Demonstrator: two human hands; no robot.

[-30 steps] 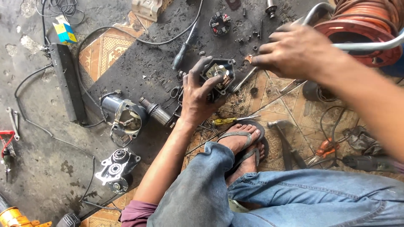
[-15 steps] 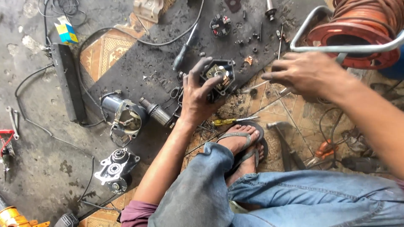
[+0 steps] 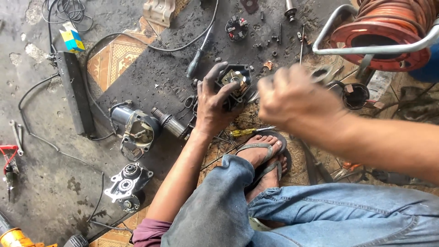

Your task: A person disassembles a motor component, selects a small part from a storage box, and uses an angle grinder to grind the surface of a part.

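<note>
- Gearbox (image 3: 126, 183) lies near left; motor case (image 3: 136, 129) lies farther off.
- Left hand (image 3: 213, 106), fingers clamped round black motor part (image 3: 235, 83), open face up, mid-mat.
- Right hand (image 3: 289, 98), blurred, just right of that part; finger state unclear.
- Cable reel (image 3: 383, 32) far right.

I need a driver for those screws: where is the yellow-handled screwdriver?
In the head view the yellow-handled screwdriver lies on the floor at centre, just below the left hand and right above the toes of the sandalled foot.
</note>
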